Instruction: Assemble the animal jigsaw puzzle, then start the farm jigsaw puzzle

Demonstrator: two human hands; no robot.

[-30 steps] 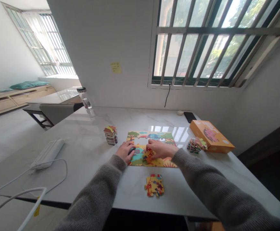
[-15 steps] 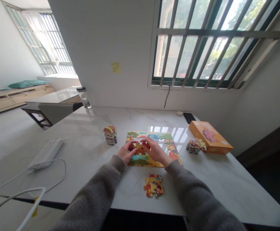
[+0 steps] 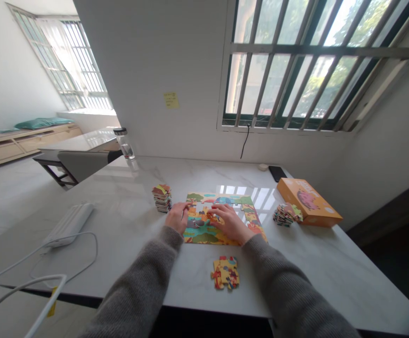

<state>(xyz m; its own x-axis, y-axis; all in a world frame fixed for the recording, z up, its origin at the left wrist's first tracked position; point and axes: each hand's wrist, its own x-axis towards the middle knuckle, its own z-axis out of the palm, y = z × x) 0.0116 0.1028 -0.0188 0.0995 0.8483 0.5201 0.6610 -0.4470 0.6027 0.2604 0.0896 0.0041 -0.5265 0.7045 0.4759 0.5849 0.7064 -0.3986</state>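
Observation:
A partly assembled jigsaw puzzle [image 3: 204, 237] lies on the white marble table, with bare table showing inside its frame. My left hand [image 3: 177, 218] rests at the puzzle's left edge, its fingers close together; whether anything is under them is hidden. Over the middle of the puzzle, my right hand [image 3: 227, 221] has its fingers curved down onto pieces, and what the fingertips hold is too small to make out. Nearer to me lies a small group of joined or overlapping pieces [image 3: 225, 273].
Stacks of pieces stand at left [image 3: 162, 199] and right [image 3: 286, 215]. An orange box [image 3: 308, 202], a black phone [image 3: 277, 173] and a clear bottle [image 3: 124, 144] are farther out. A white power strip [image 3: 71, 224] with cables lies at the left.
My left hand has moved left, away from the middle of the puzzle, uncovering a grey animal picture. My right hand has lowered slightly and stays over the pieces.

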